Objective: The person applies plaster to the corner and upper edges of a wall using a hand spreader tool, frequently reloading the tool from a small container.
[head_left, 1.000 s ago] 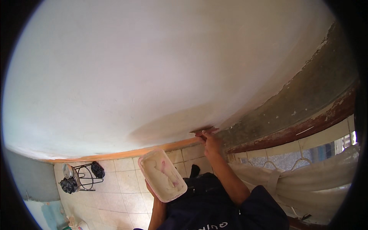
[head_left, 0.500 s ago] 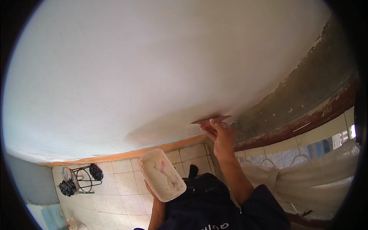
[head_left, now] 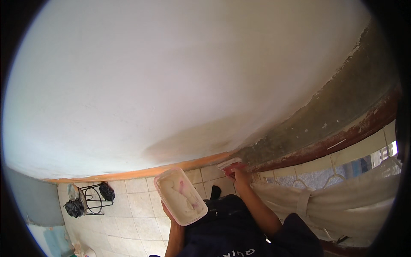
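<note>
My left hand [head_left: 168, 212] grips a pale rectangular tub [head_left: 162, 185] from its left side and underneath; most of the fingers are hidden. Off-white paste [head_left: 177, 199] with pinkish streaks lies inside the tub. To the right, my right hand [head_left: 241, 176] is closed on a red putty spreader [head_left: 231, 166]. Pale paste shows along the spreader's far edge. The spreader is just in front of the lower wall, near the orange strip [head_left: 201, 162]; whether it touches the wall I cannot tell. A smooth white wall [head_left: 171, 85] fills most of the view.
Bare grey-brown wall [head_left: 295, 130] runs along the right, above a dark red ledge [head_left: 317, 148]. White curtains [head_left: 342, 203] hang beside a window at the right. Far left on the tiled floor [head_left: 139, 205] stands a black metal stool frame [head_left: 95, 199] with black plastic bags.
My right hand has moved the spreader down and toward me, off the white wall to the level of the orange strip. The tub in my left hand stays almost in place.
</note>
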{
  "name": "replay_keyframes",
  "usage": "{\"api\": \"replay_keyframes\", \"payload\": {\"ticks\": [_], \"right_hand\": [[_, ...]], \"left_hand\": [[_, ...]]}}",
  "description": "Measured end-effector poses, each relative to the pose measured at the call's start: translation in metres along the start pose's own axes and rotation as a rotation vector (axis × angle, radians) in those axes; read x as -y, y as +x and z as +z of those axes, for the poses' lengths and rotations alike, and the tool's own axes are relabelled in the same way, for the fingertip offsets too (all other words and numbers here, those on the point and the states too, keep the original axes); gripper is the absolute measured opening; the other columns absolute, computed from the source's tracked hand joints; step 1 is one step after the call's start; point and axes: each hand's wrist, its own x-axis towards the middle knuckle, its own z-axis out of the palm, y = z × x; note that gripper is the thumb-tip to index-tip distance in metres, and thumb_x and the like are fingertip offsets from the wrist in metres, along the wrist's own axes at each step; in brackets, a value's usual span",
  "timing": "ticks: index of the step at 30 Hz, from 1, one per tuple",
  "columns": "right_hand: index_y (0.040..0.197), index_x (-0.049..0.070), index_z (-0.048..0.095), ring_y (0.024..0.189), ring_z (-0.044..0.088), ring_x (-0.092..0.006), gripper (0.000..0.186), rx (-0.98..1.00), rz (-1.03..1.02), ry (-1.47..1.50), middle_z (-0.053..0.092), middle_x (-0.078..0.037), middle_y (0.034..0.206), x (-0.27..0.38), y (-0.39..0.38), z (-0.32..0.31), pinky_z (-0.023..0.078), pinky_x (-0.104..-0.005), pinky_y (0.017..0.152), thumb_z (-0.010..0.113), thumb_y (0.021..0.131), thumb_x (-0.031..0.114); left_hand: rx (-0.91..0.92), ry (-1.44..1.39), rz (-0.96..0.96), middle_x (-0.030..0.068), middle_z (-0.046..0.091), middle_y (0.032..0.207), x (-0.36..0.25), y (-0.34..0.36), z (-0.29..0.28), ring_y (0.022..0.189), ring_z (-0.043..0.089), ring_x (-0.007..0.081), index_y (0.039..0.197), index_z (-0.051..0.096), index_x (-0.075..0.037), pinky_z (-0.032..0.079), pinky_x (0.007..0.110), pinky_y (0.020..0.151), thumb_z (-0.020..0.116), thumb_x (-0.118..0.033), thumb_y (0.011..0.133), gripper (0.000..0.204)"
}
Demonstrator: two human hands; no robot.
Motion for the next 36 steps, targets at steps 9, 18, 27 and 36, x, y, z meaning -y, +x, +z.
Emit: {"api": "replay_keyframes", "payload": {"ticks": [9, 18, 27, 36], "right_hand": [[0.099, 0.004, 0.053, 0.075, 0.065, -0.0214, 0.014, 0.022, 0.042, 0.026, 0.065, -0.011, 0.087, -0.031, 0.106, 0.011, 0.057, -0.0345, 0.069, 0.047, 0.085, 0.002], [0.087, -0.002, 0.057, 0.075, 0.066, -0.0233, 0.007, 0.001, 0.000, 0.009, 0.066, -0.014, 0.084, 0.000, 0.069, 0.067, 0.058, -0.0317, 0.066, 0.050, 0.087, 0.000], [0.087, -0.006, 0.058, 0.074, 0.066, -0.0229, 0.011, 0.110, -0.206, 0.111, 0.065, -0.016, 0.083, 0.030, 0.029, 0.079, 0.056, -0.0284, 0.068, 0.052, 0.088, 0.003], [0.087, -0.006, 0.060, 0.075, 0.066, -0.0219, 0.016, 0.122, -0.386, 0.068, 0.066, -0.015, 0.082, 0.099, -0.066, 0.111, 0.056, -0.0309, 0.071, 0.057, 0.087, 0.010]], "left_hand": [[-0.025, -0.057, -0.017, 0.0089, 0.047, 0.133, -0.012, -0.004, 0.025, 0.115, 0.050, 0.0272, 0.138, 0.036, -0.015, 0.045, 0.043, 0.095, 0.030, -0.054, 0.093, 0.060], [-0.048, -0.103, 0.013, 0.0089, 0.048, 0.132, 0.000, -0.004, 0.006, 0.114, 0.051, 0.0266, 0.139, 0.036, -0.015, 0.046, 0.042, 0.093, 0.029, -0.053, 0.094, 0.059], [0.026, -0.292, -0.055, 0.0091, 0.045, 0.136, -0.007, -0.005, 0.011, 0.118, 0.049, 0.0279, 0.140, 0.035, -0.015, 0.044, 0.045, 0.096, 0.031, -0.057, 0.092, 0.064], [0.056, -0.156, 0.000, 0.0091, 0.041, 0.139, -0.013, -0.006, 0.022, 0.122, 0.046, 0.0299, 0.142, 0.032, -0.018, 0.043, 0.048, 0.098, 0.034, -0.062, 0.089, 0.069]]}}
